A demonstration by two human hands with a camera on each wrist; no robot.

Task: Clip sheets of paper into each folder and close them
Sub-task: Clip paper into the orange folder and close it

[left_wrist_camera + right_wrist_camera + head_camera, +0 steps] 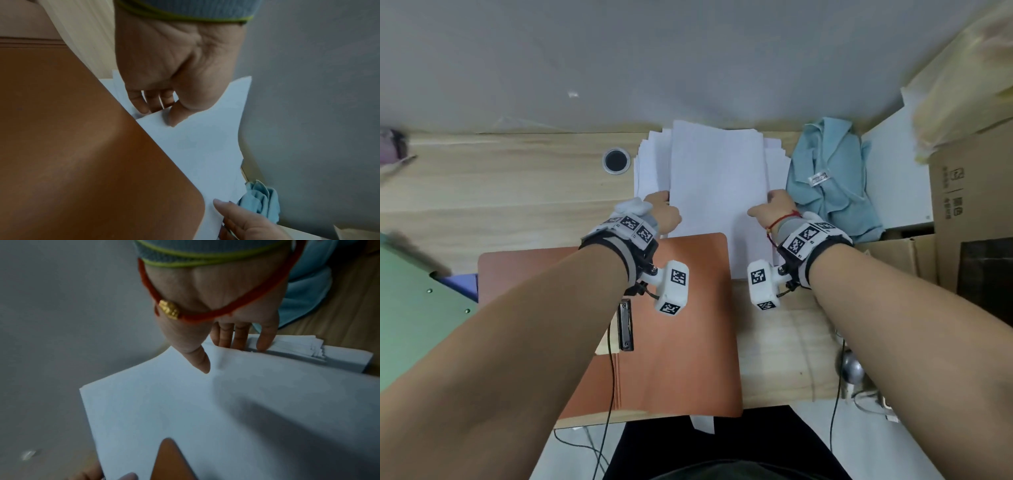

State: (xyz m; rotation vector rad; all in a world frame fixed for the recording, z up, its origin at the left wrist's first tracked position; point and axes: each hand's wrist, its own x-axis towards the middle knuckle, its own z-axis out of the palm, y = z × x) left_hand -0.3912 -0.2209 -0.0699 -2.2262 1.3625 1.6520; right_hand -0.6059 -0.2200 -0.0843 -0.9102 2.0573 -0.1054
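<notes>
Wood desk (517,192) against grey wall, head view; items as follows.

- Paper stack (650,164): upper centre of frame, loose, edges fanned out.
- Sheets (717,192): small batch lifted off the stack top, held at both side edges, centre of frame. Near edge overlaps the far edge of the folder.
- Folder (681,342): orange-brown, open flat, lower centre; black clip (625,323) at its left-centre, part hidden by left forearm.
- Blue shirt (828,185): right of stack, touching or just beside it; can't tell which.
- Green board (410,308): far left edge. Cardboard box (976,192): far right.

Hands:
- Left hand (164,78): pinching sheets at left edge, thumb on top, fingers (141,104) curled under. Narrow pinch.
- Right hand (216,324): same at right edge, thumb flat on top, fingers (265,339) under the batch and against the stack below. Narrow pinch.

Step in hand (judgement): separating a batch and bringing it to the folder. To do well: keep both pinches level so sheets don't sag or skew; check no extra sheets drag off the stack; square edges before sliding the left edge under the clip; clip probably needs lifting w/ one hand first, so other hand must hold the batch alone w/o fanning.
</notes>
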